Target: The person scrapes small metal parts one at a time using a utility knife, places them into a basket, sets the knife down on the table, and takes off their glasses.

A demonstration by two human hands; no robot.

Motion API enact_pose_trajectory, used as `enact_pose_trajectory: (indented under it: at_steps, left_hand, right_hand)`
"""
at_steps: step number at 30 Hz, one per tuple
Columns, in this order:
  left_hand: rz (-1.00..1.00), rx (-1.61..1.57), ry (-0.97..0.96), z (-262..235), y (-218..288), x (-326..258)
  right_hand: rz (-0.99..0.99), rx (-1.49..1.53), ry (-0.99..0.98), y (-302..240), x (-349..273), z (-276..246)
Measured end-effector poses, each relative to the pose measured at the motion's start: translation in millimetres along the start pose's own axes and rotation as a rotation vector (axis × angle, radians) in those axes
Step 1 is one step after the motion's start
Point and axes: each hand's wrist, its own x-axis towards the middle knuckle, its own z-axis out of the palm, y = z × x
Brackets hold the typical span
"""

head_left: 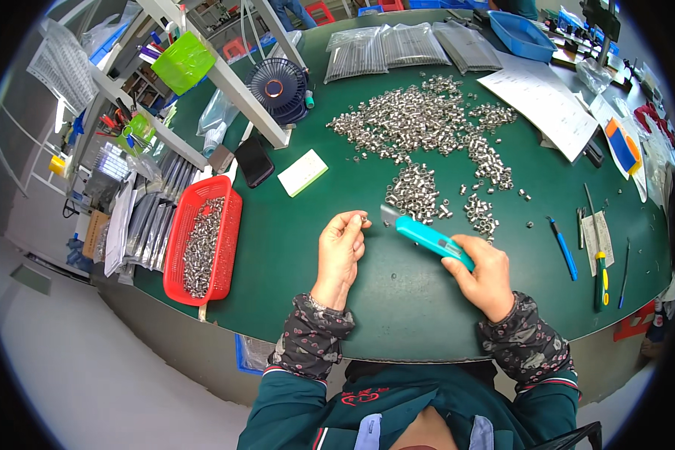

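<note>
- The left hand is raised a little over the green desk, its fingers pinched narrow around 1 small metal part held at the fingertips.
- The right hand is wrapped around the handle of a teal utility knife; its fingers are closed tight on it, and the blade end points up and left toward the pinched part, just beside it but not clearly touching.
- Both hands sit near the front edge of the desk, with patterned sleeve cuffs showing at the wrists.
- Just beyond the knife lies a small pile of silvery metal parts; a much larger spread of the same parts covers the middle of the desk farther back.
- A red basket at the left edge of the desk holds more of these parts.
- Near the basket lie a black phone and a white-and-green pad; a small dark fan stands behind them.
- To the right lie a blue pen and a green-handled screwdriver, well apart from the hands.
- Clear bags of rods and white paper sheets rest at the far side.
</note>
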Motion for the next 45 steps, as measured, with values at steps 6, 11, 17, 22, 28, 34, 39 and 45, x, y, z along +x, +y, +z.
enact_pose_trajectory:
  at_steps: [6,11,17,22,28,34,39,45]
  left_hand:
    - [0.005,-0.019,-0.011,-1.2,0.1,0.1]
    - [0.014,-0.020,-0.040,0.6,0.4,-0.6]
    - [0.032,-0.013,-0.078,0.6,-0.7,-1.4]
    - [0.087,0.042,-0.108,3.5,-0.6,-4.1]
    - [0.294,0.220,-0.055,5.7,-2.2,-8.2]
    - [0.310,0.148,0.001,8.5,-3.0,-7.8]
    - [0.307,0.096,-0.014,6.5,-3.4,-7.4]
    - [0.266,-0.025,-0.182,-0.3,-0.9,-3.5]
  right_hand:
    - [0.165,0.113,-0.180,0.5,1.4,0.8]
    - [0.308,0.242,-0.310,1.1,3.2,-0.1]
    - [0.386,0.340,-0.379,5.2,4.5,-2.7]
    - [0.437,0.479,-0.418,14.0,2.0,1.0]
    - [0.435,0.443,-0.352,1.8,1.8,-3.8]
    - [-0.004,-0.014,-0.061,-13.7,-4.4,0.6]
    - [-0.018,0.011,-0.066,-13.0,-4.2,2.2]
    - [0.069,0.180,-0.127,-8.7,-2.9,2.2]
